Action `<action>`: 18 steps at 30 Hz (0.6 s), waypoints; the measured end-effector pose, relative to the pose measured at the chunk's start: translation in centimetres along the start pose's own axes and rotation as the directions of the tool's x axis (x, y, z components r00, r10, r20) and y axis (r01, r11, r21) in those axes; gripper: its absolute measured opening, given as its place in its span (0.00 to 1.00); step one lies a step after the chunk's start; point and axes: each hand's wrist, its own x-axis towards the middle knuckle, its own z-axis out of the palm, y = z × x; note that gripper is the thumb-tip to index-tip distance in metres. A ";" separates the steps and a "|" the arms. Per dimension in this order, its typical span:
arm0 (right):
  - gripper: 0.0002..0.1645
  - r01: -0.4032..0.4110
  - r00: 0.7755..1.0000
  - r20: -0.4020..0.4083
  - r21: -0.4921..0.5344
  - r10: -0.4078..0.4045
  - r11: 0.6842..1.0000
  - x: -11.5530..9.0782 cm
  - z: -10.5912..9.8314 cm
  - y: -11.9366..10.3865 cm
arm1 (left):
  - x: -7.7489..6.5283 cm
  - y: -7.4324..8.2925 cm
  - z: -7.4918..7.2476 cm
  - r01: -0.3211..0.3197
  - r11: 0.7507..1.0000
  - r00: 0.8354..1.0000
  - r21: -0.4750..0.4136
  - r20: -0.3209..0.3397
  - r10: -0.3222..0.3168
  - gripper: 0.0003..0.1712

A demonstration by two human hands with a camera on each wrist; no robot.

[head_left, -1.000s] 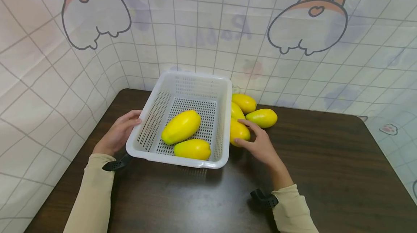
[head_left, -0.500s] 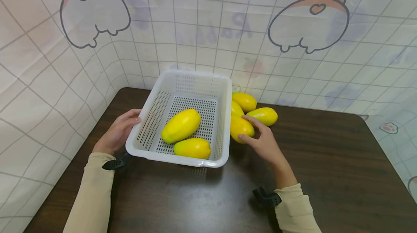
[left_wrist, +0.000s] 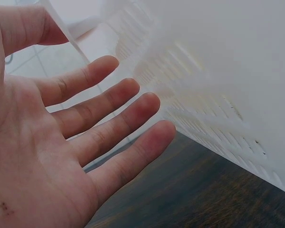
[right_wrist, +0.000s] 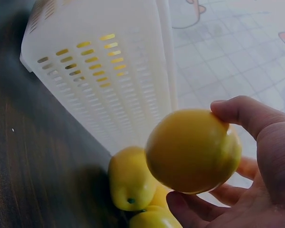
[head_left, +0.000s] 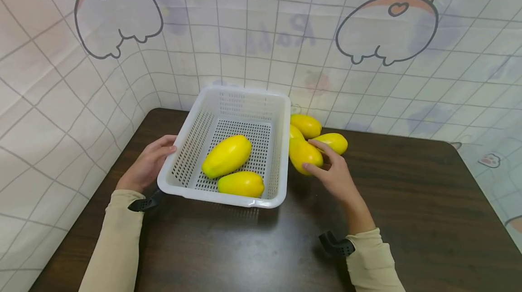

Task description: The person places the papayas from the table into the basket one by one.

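In the head view, a white perforated plastic basket (head_left: pixel 240 200) holds two yellow papayas, a larger papaya (head_left: pixel 227 156) and a smaller papaya (head_left: pixel 241 184) near its front. My left hand (head_left: pixel 150 163) holds the basket's left rim; in the left wrist view its thumb crosses the rim while the other fingers (left_wrist: pixel 147 142) stretch along the outer wall. My right hand (head_left: pixel 336 176) grips a papaya (right_wrist: pixel 192 152) between thumb and fingers, just outside the basket's right wall. That papaya appears raised over the others in the right wrist view.
Beyond the right hand lie several more papayas, including a back papaya (head_left: pixel 306 126) and a right papaya (head_left: pixel 334 142), on the dark wooden table (head_left: pixel 408 206). A cloth wall (head_left: pixel 261 38) with a grid and animal drawings rises close behind and along the left side.
My right hand has moved a little right and away from me, with the gripped papaya shifting along with it. My left hand and the basket stay in place.
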 end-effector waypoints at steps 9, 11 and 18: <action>0.34 -0.010 0.999 -0.031 0.021 0.011 1.000 -0.1 -0.4 -0.3 | -0.1 0.1 0.1 -0.001 1.000 1.000 -0.004 0.002 0.001 0.20; 0.34 -0.011 0.999 -0.035 0.025 0.012 1.000 -0.1 -0.5 -0.4 | -0.1 0.1 0.1 0.000 1.000 1.000 -0.006 0.002 0.000 0.20; 0.33 0.002 0.999 -0.051 0.060 0.001 0.998 -0.3 -0.8 -0.8 | 0.0 0.1 0.0 0.012 1.000 1.000 -0.021 0.001 -0.012 0.20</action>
